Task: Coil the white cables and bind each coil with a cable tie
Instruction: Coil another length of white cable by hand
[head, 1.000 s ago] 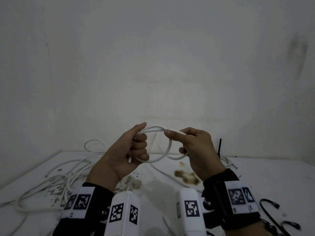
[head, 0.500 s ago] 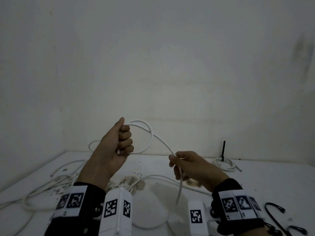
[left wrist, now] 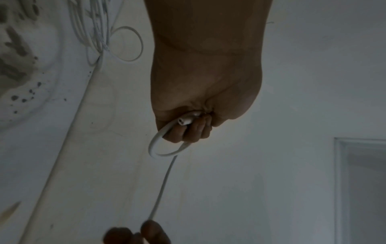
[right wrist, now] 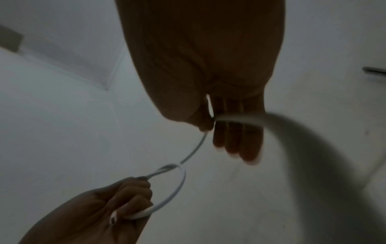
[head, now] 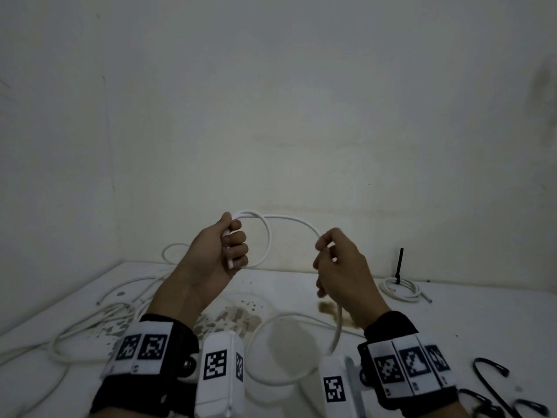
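White round plastic cable, held in the air above the table: one small loop formed, cut end poking out below the left fist. Left hand curled tight round the loop where the strands cross. Right hand, at 3 o'clock from the left, pinches the running length between thumb and forefinger; other fingers hang loosely curled. From there the slack drops to a wide loop on the stained white table.

Progress, as judged: early in this coil, one turn made, most of the length unwound, no tie on it.

Bound white coil with upright black cable tie at 3 o'clock, apparently finished. Tangle of loose white cables at 9 o'clock awaits coiling. Spare black ties at 4 o'clock.
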A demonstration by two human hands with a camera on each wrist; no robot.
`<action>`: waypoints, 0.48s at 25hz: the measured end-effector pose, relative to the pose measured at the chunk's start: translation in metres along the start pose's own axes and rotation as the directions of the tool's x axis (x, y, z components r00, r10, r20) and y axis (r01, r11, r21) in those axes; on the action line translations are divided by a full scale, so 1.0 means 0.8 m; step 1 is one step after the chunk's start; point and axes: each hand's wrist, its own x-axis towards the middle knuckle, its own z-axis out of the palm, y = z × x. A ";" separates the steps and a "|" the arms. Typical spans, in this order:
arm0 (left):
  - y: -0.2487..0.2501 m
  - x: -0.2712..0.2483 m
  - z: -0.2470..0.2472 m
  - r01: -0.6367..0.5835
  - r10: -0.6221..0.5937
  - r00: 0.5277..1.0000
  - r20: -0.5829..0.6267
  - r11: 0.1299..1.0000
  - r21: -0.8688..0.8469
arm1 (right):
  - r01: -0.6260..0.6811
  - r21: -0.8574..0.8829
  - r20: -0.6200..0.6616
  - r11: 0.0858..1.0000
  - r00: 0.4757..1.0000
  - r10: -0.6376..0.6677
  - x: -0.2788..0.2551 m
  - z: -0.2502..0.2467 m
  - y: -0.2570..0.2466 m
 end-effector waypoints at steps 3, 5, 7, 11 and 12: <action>-0.003 0.005 -0.003 -0.002 0.001 1.000 -0.014 0.997 -0.074 | 0.047 -0.198 0.317 0.979 0.948 0.019 0.001 -0.024 0.000; -0.005 0.005 -0.007 0.011 -0.013 1.000 -0.015 0.995 -0.098 | 0.107 -0.256 0.476 0.961 0.879 0.029 0.002 -0.042 0.004; -0.008 0.005 -0.008 0.036 -0.036 0.999 0.001 0.992 -0.118 | 0.199 -0.412 0.482 0.889 0.876 0.027 0.001 -0.047 0.008; -0.014 0.007 -0.007 0.073 -0.072 0.997 0.017 0.989 -0.131 | 0.242 -0.440 0.410 0.865 0.911 -0.047 0.000 -0.042 0.013; -0.014 0.007 -0.009 0.081 -0.079 0.997 0.020 0.987 -0.138 | 0.256 -0.409 0.416 0.876 0.906 -0.071 0.001 -0.043 0.011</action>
